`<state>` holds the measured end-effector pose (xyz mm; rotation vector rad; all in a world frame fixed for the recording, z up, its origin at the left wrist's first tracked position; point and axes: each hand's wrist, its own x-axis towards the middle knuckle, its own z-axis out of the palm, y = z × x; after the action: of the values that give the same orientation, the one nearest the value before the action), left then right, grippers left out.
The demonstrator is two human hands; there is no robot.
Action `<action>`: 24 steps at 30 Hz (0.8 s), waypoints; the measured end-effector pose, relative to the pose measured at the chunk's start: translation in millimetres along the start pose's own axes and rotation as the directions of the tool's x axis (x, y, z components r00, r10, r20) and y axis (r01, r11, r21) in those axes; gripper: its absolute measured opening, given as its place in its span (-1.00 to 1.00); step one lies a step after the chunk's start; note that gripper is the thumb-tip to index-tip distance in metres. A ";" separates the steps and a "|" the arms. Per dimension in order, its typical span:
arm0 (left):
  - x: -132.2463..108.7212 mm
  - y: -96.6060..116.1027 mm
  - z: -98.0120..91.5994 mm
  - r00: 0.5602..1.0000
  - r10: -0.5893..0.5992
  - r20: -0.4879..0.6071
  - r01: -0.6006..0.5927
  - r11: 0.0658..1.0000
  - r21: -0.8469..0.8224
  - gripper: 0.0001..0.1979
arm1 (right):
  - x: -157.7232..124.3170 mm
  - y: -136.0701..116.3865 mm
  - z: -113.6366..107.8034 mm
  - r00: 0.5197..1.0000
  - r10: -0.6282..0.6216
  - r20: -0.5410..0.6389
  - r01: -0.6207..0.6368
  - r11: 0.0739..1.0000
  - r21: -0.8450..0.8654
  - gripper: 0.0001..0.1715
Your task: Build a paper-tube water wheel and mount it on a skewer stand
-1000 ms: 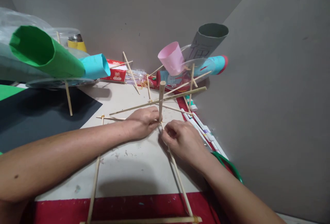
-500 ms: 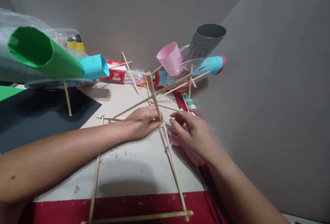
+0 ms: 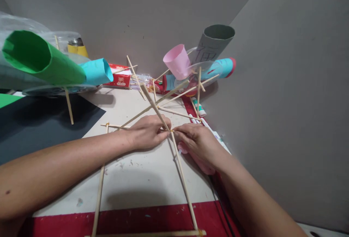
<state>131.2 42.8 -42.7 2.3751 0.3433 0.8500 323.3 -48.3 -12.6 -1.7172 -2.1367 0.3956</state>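
A frame of thin wooden sticks (image 3: 182, 178), tied at the corners with yellowish bands, stands on the table before me. My left hand (image 3: 149, 132) is closed at the far right corner, its fingers curled round the crosswise stick (image 3: 116, 126) just left of the joint. From the other side, my right hand (image 3: 201, 143) pinches the end of that stick beside the yellowish band (image 3: 171, 130); the fingertips partly hide it. A slanting stick (image 3: 154, 106) rises from this corner and crosses another slanting stick (image 3: 133, 117).
Beneath my right hand lies a pink object (image 3: 201, 164), partly hidden. A green paper tube (image 3: 60, 64) and black paper (image 3: 49, 124) are at left. Behind are a red box (image 3: 120, 75), a pink paper cup (image 3: 178, 62) and a grey tube (image 3: 212, 44). A wall stands close at right.
My right hand has moved left, and its fingers have closed at the stick's end by the joint. The tops of the slanting sticks have shifted left. My left hand keeps its hold.
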 end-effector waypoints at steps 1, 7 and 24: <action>-0.4 -0.3 0.1 1.000 0.001 0.009 -0.001 1.000 -0.005 -0.91 | -0.4 -0.7 1.0 1.000 0.013 0.002 -0.013 1.000 0.016 -0.63; -1.0 -3.3 1.8 0.991 0.131 0.002 -0.131 0.988 -0.084 -0.84 | -2.1 -5.8 5.0 0.997 0.064 0.036 -0.067 0.993 0.096 -0.59; 0.1 -0.7 -1.6 0.979 0.205 0.018 -0.202 0.974 -0.101 -0.82 | -1.6 -13.9 0.4 0.996 0.089 0.015 -0.091 0.985 0.144 -0.63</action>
<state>130.2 44.1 -42.1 2.3545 0.0444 0.9023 311.3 -52.9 -7.0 -1.7364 -1.9885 0.5691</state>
